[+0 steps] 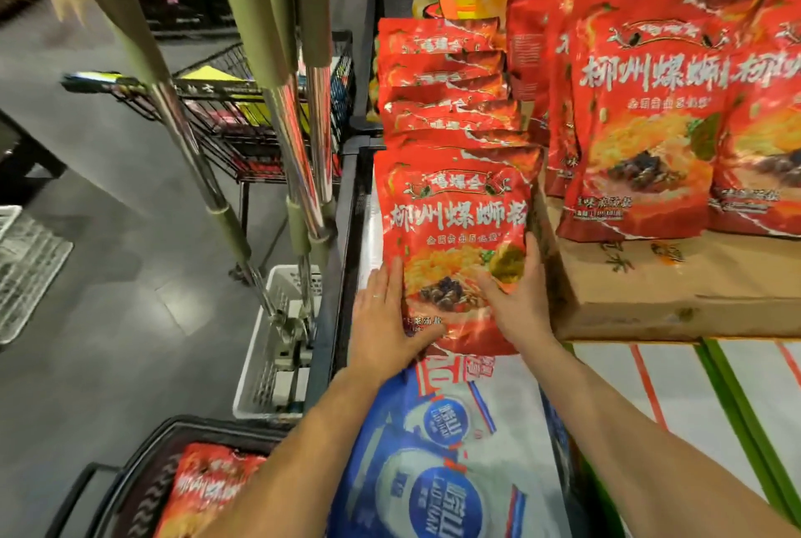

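Nearest me, under both forearms, blue-and-white bags lie flat on the shelf. At bottom L a black basket carries more red packets, prob. the supply for restocking.

Ahead, the front packet stands tilted back a bit at the head of a row of same packets, leaning on them, its foot just above the bags. My guess: it's held w/ both hands so it squares up w/ the row & doesn't slide fwd. The cardboard box just to the R works as a side stop, w/ upright packets displayed on top.

L hand: fingers nearly straight, close together, laid along the packet's L edge, thumb hooked across the bottom front. So it's a side clamp, not a fist.

R hand: thumb spread on the printed front, fingers wrapped round the R edge, squeezed betw. packet & box.

Both hands are grasping the front packet, each opened only approx. as far as the packet's edge needs. Can't tell if the fingertips reach behind it.
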Motion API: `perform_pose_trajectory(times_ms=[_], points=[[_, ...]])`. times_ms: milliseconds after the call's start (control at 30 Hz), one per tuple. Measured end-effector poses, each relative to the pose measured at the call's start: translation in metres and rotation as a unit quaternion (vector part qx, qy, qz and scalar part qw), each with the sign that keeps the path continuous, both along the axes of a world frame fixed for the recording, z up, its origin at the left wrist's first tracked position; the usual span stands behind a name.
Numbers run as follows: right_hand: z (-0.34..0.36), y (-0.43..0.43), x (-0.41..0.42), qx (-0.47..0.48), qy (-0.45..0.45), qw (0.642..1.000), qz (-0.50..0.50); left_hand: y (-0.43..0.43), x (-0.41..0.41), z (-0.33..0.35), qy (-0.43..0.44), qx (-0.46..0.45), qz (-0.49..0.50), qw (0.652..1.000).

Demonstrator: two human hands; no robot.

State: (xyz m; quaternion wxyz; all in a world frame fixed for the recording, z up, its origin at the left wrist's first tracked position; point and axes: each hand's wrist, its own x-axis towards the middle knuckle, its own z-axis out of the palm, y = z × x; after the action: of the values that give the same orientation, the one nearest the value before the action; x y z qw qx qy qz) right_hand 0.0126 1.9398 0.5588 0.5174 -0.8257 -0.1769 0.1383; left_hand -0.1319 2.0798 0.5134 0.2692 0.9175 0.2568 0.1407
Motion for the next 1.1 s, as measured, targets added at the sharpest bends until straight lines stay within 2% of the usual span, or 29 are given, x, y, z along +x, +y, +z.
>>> perform_pose_trajectory(times_ms=[33, 67, 133, 167, 233, 400, 567, 833, 900, 1000, 1100], points=[[0.001, -0.003, -0.003, -0.035, -0.035, 0.999, -0.012, -0.001, -0.002, -0.001, -0.006, 0.006, 0.0, 1.0], [0.003, -0.008, -0.01, -0.064, -0.11, 0.992, -0.022, -0.004, -0.005, -0.002, -0.02, 0.012, 0.004, 1.0], [0.004, -0.018, -0.024, -0.11, -0.308, 0.945, -0.001, -0.011, -0.015, -0.004, -0.044, 0.02, 0.011, 0.999], [-0.002, -0.022, -0.029, -0.124, -0.372, 0.919, 0.037, -0.016, -0.017, -0.007, -0.05, 0.033, 0.005, 0.998], [-0.018, -0.025, -0.032, -0.155, -0.423, 0.885, 0.117, -0.021, -0.015, -0.013, -0.054, 0.069, -0.028, 0.996], [-0.046, -0.003, -0.011, -0.234, -0.392, 0.883, 0.108, -0.003, 0.016, -0.021, -0.047, 0.06, -0.067, 0.995], [-0.064, 0.001, -0.006, -0.241, -0.416, 0.871, 0.097, 0.004, 0.025, -0.038, -0.054, 0.123, -0.066, 0.989], [-0.041, -0.002, -0.013, -0.295, -0.373, 0.872, 0.117, -0.005, 0.016, -0.02, 0.013, 0.146, -0.042, 0.988], [-0.028, -0.009, -0.018, -0.294, -0.35, 0.88, 0.126, -0.013, 0.009, -0.004, 0.044, 0.154, -0.025, 0.987], [0.0, -0.026, -0.029, -0.269, -0.288, 0.912, 0.113, -0.029, -0.006, 0.023, 0.072, 0.176, 0.001, 0.982], [0.033, -0.044, -0.038, -0.24, -0.288, 0.92, 0.111, -0.043, -0.018, 0.062, 0.063, 0.188, 0.041, 0.979]])
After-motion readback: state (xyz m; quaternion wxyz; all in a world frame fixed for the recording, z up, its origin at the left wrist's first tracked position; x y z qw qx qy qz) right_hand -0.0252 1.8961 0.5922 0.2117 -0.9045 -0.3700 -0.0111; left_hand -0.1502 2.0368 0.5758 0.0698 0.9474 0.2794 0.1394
